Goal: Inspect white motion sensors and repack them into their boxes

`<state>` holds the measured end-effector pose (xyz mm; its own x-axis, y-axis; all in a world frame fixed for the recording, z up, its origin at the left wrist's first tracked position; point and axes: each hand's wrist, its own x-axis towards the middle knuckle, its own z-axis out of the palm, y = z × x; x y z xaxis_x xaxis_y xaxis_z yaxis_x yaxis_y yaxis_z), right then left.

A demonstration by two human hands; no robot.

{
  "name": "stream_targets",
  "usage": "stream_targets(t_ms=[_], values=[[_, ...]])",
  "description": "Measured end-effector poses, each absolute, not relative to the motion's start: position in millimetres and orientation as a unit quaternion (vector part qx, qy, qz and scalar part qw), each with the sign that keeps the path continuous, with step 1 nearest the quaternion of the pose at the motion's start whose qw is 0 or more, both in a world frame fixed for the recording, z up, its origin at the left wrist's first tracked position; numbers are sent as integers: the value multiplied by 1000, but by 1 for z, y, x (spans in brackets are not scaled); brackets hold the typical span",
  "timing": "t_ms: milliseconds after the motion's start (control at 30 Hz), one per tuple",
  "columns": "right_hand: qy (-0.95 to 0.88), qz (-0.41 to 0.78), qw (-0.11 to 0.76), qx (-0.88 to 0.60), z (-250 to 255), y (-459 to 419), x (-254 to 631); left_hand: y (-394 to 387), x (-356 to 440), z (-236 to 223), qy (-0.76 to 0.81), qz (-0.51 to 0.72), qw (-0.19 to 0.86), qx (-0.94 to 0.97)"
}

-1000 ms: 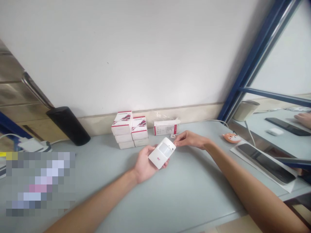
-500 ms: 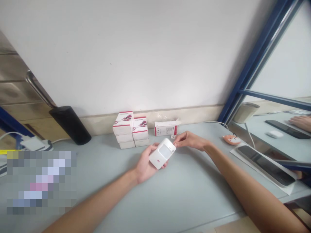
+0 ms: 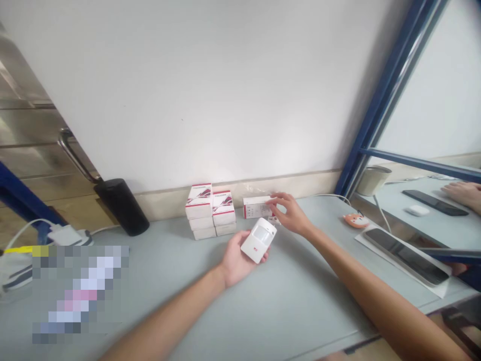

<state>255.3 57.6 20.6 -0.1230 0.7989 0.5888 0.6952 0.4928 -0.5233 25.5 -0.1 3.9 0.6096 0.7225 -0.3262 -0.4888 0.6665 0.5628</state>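
Note:
My left hand [image 3: 236, 259] holds a white plastic sensor unit [image 3: 259, 239] with a frosted lens window and a small red mark, tilted over the grey table [image 3: 285, 306]. My right hand [image 3: 287, 212] reaches past it, fingers spread and touching a small white and red box [image 3: 254, 206] lying on its side near the wall. A tiny white piece [image 3: 273, 219] lies on the table just under that hand.
A stack of white and red boxes [image 3: 210, 211] stands left of the lying box. A black cylinder [image 3: 121, 206] leans at the wall. A phone [image 3: 406, 255] and an orange toy [image 3: 355, 220] lie right. Another person's hand [image 3: 463, 193] rests beyond the blue frame [image 3: 379, 110].
My right hand has left the sensor's top corner and moved back to the lying box. The view has shifted, so everything sits a little lower and to the right.

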Motion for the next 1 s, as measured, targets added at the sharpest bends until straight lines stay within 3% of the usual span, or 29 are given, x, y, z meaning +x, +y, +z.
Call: stream_targets(t_ms=[167, 367, 867, 1000], values=[[-759, 39, 303, -574, 36, 97, 243, -2, 26, 8, 266, 342, 879, 201], [-759, 63, 274, -588, 44, 121, 236, -2, 25, 6, 265, 331, 881, 209], [-752, 71, 305, -579, 32, 130, 237, 5, 25, -5, 259, 307, 889, 221], [-747, 41, 411, -521, 51, 108, 250, 5, 25, -4, 270, 308, 885, 220]])
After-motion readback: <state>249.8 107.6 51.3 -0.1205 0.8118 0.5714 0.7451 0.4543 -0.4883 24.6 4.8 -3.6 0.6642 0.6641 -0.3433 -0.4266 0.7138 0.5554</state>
